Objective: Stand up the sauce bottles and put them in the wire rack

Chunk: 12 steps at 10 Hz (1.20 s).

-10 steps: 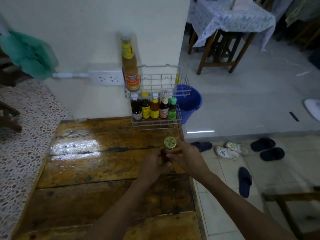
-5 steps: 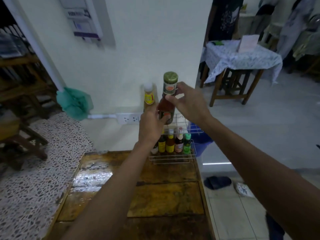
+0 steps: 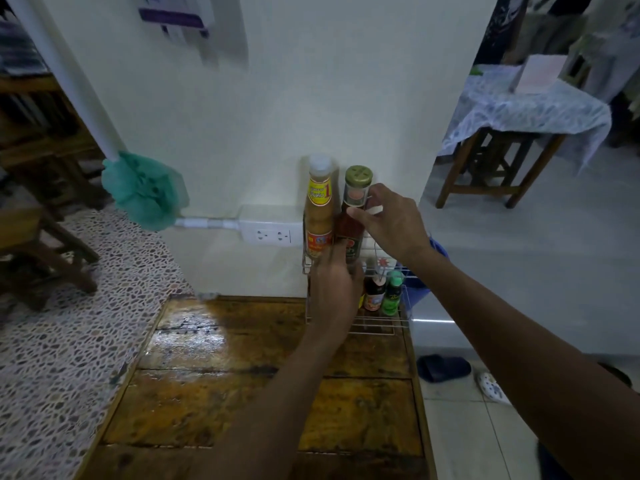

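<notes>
Both hands (image 3: 391,223) on upright red sauce bottle (image 3: 351,226)

Left hand (image 3: 334,285) covering the wire rack's (image 3: 398,318) lower-shelf bottles — all but two beside it, red bottle's (image 3: 351,233) base hidden, labels unreadable — blurred.

Lighting: dim, cool, greenish cast overall. Brightest area: white wall (image 3: 277,98) above the hands and pale floor (image 3: 519,258) to the right of them. Glare: white patch on the wet wooden tabletop (image 3: 194,337) left of the left forearm; thin bright streak on the floor right of the wire rack (image 3: 381,323). Shadows: soft, grey, behind the bottles and wall box. Blur: motion smear on the wall box (image 3: 180,19) and left hand (image 3: 334,289). Distortion: wide-angle bending at edges; corners dark, unfocused.
</notes>
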{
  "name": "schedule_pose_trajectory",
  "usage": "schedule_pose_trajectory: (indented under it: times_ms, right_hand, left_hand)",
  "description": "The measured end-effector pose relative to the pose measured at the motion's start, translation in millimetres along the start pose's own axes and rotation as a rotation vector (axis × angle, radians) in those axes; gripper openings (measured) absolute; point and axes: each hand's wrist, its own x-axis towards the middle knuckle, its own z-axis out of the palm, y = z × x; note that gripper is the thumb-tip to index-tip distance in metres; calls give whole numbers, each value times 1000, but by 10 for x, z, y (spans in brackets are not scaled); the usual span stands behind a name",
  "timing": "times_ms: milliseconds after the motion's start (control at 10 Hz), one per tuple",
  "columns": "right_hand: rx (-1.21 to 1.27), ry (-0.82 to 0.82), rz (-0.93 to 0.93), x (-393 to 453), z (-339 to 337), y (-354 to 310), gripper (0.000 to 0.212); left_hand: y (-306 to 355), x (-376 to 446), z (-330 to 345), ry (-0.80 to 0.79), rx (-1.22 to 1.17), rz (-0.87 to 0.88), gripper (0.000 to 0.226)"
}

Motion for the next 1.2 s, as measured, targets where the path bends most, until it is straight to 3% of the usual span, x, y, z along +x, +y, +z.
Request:
schedule_pose_trajectory:
  times_ms: [800, 1200]
  right_hand:
    - [67, 20, -35, -148, 223, 130, 45]
    - [114, -12, 11, -244, 243, 204, 60]
  left_hand:
    - [-78, -55, 0, -15, 160, 117, 38]
    - [-269, -22, -75, 33, 248, 204, 40]
